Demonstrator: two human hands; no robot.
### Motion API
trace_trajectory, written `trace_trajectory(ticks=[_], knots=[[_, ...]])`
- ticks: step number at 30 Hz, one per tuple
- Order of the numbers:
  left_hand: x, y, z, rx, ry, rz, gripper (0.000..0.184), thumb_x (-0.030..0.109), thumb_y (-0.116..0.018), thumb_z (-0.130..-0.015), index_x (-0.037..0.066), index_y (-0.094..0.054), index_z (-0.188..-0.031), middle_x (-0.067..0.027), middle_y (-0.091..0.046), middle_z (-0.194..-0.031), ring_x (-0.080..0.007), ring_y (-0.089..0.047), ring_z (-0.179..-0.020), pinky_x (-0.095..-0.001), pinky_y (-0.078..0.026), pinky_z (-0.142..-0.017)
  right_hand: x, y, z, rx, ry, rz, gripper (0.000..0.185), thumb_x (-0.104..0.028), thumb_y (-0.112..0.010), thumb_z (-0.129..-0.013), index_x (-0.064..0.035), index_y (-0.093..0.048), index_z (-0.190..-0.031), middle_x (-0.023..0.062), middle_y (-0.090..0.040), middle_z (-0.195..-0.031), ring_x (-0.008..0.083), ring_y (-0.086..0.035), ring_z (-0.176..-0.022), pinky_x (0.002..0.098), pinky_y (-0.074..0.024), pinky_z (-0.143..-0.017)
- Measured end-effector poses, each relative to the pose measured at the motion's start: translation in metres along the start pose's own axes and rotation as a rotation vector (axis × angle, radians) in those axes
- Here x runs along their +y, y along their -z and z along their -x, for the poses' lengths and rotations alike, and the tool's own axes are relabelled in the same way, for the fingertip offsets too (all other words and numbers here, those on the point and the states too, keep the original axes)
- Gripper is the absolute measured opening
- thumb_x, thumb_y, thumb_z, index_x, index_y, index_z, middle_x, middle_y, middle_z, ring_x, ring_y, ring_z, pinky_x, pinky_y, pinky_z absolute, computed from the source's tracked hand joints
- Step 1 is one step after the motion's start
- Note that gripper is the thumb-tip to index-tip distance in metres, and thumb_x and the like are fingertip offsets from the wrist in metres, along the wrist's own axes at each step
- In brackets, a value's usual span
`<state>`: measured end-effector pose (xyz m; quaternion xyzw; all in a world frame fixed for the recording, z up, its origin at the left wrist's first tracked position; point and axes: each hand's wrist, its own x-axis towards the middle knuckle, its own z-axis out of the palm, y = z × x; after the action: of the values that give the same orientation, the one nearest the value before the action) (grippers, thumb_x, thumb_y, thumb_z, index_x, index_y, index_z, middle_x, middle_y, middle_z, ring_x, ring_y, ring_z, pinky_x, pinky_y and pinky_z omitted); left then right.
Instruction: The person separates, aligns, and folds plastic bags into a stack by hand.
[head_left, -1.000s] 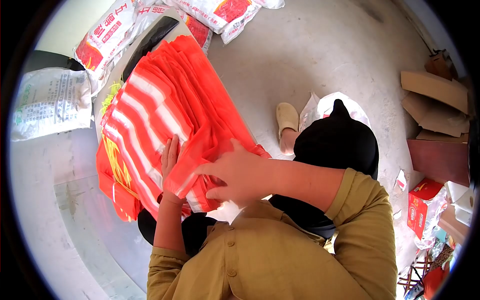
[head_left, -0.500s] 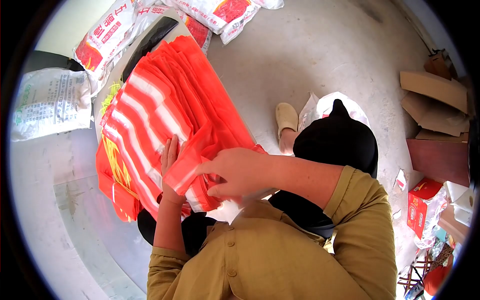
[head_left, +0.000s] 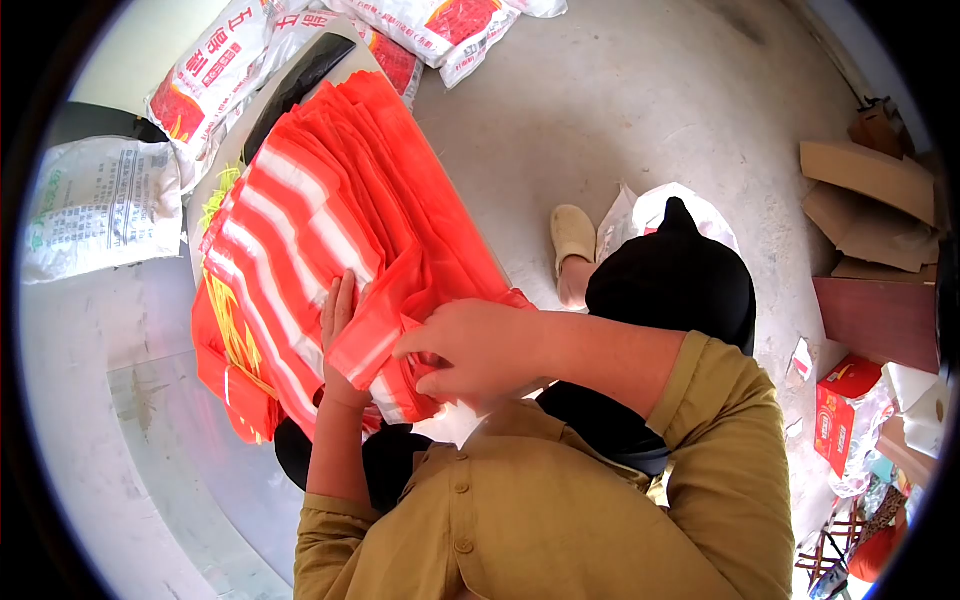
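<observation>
A layered pile of red fabric with white stripes (head_left: pixel 300 225) lies fanned out over a narrow board. My left hand (head_left: pixel 343 340) rests on the striped layers near their lower end, fingers extended and partly hidden behind a raised flap. That red flap with a pale stripe (head_left: pixel 362 345) stands between both hands. On its right side my right hand (head_left: pixel 465 350) curls thumb and fingers around the near edge of the fabric. Yellow cords (head_left: pixel 232 325) hang along the left side of the pile, above a folded red bundle (head_left: pixel 250 405).
Printed white-and-red sacks (head_left: pixel 215 75) lie at the top left, beside a black object (head_left: pixel 300 90) on the board. A white sack (head_left: pixel 105 205) sits at the left. Cardboard boxes (head_left: pixel 870 200) and a red carton (head_left: pixel 845 410) stand at the right.
My right hand has moved slightly down and its fingers have closed in on the fabric edge. The flap between the hands has dropped a little. My left hand stays in place.
</observation>
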<state>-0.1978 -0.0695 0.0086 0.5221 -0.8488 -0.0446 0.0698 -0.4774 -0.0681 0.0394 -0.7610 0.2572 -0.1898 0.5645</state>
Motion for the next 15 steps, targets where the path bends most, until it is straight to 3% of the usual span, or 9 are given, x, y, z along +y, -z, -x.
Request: trace_trajectory(ticks=[8,11,15], knots=[[-0.002,0.001,0.001,0.001,0.016,0.028,0.057,0.037,-0.07,-0.097,0.01,-0.062,-0.146,-0.0129,-0.04,-0.168,-0.0373,-0.035,-0.156,-0.053,-0.031,-0.125,-0.002,0.003,-0.003,0.056,-0.01,-0.318,0.046,-0.033,-0.072,-0.095,-0.0027,-0.068,-0.129,0.0182,-0.071,-0.1,0.0301,-0.069,-0.095,0.0389,-0.0531,-0.084],[0.0,0.003,0.0,0.011,-0.013,0.032,0.056,0.036,-0.07,-0.096,0.01,-0.062,-0.146,-0.014,-0.041,-0.168,-0.0376,-0.036,-0.156,-0.0539,-0.032,-0.125,-0.008,0.013,-0.003,0.063,-0.123,-0.493,0.045,-0.035,-0.071,-0.096,-0.0028,-0.07,-0.127,0.0188,-0.072,-0.105,0.0288,-0.069,-0.097,0.0373,-0.0533,-0.086],[0.002,0.003,-0.002,0.007,-0.054,-0.033,0.063,0.035,-0.072,-0.094,0.009,-0.058,-0.149,-0.0166,-0.04,-0.168,-0.039,-0.036,-0.155,-0.0554,-0.031,-0.124,-0.008,0.015,-0.003,-0.143,-0.155,-0.196,0.042,-0.032,-0.067,-0.095,-0.0044,-0.07,-0.126,0.0166,-0.074,-0.105,0.0279,-0.07,-0.099,0.0382,-0.0539,-0.086]])
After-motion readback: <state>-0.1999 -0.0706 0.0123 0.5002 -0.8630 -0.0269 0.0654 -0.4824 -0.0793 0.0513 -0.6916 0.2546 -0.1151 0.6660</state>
